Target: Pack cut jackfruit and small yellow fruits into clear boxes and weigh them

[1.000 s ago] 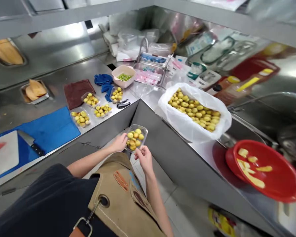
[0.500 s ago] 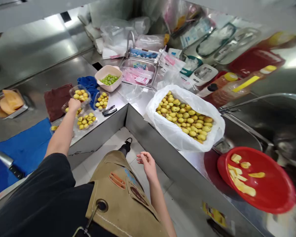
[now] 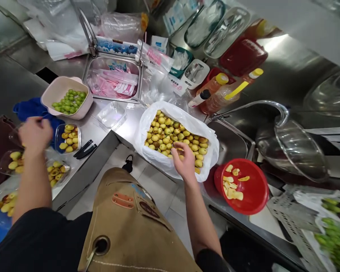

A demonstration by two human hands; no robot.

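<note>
Through the head camera I have my right hand (image 3: 185,162) down in the white plastic bag (image 3: 150,130), its fingers (image 3: 176,152) half curled against the small yellow fruit (image 3: 175,138) heaped inside; I can't tell whether they are grasping one. The bag sits on the stainless steel tabletop (image 3: 132,122), just below the centre of the frame, with its rim rolled open. My left hand (image 3: 35,133) is raised at the left of the frame, its fingers bunched and hovering over a clear plastic punnet (image 3: 15,136); whether they are clenched on anything I can't tell. Around that hand are more punnets of the same fruit: a blue-tinted one (image 3: 67,138) just to its right, one (image 3: 56,172) below it, and another (image 3: 11,162) at the left edge. A clear punnet with no fruit in it (image 3: 111,115) stands upper left of the bag, beside a steel sink basin (image 3: 112,75) holding pink packaging. A pale pink bowl of green fruit (image 3: 66,98) sits at upper left, over a blue cloth (image 3: 31,107). A black clip (image 3: 86,149) lies near the tabletop's corner, and a red plate of yellow slices (image 3: 240,187) is at lower right.
</note>
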